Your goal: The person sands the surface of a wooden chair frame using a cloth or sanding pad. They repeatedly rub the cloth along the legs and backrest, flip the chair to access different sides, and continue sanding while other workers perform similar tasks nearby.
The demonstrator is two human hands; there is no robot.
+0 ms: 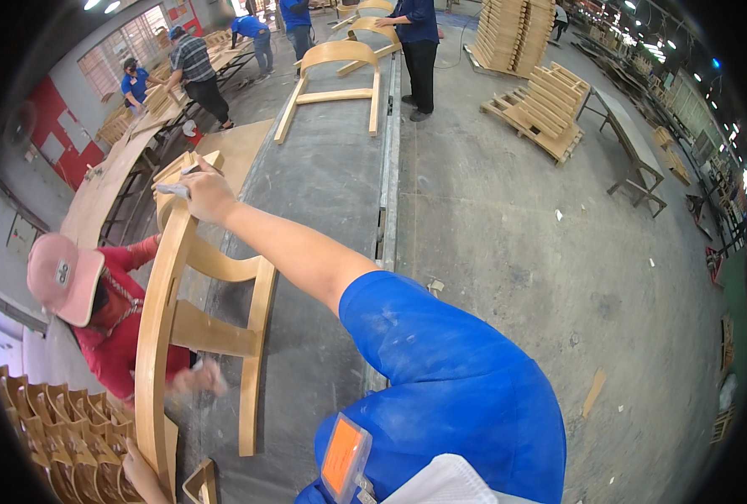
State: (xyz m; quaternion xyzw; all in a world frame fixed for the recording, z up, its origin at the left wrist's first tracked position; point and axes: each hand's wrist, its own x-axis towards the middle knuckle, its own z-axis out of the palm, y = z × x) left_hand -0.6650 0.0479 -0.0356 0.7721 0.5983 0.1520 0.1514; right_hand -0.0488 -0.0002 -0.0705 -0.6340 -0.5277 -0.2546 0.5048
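Concrete workshop floor (pixel 491 294) to the right; long dark-grey work surface (pixel 306 218) running away up the middle. Pale wooden chair frame (pixel 214 330) on the work surface, left of centre, close in. Right hand (pixel 209 197) at upper end of frame, fingers curled closed on a grey sheet (pixel 172 191). Left hand (pixel 138 469) low beside the near post (pixel 150 378), partly out of view; cannot tell how far open. Beyond frame: co-worker (pixel 113 357) in pink cap (pixel 62 270), one hand blurred. Farther along: second wooden frame (pixel 337 96).

A long grey bench (pixel 327 202) carries a near wooden frame (pixel 214 333) and curved-back frames (pixel 337 54) beyond.
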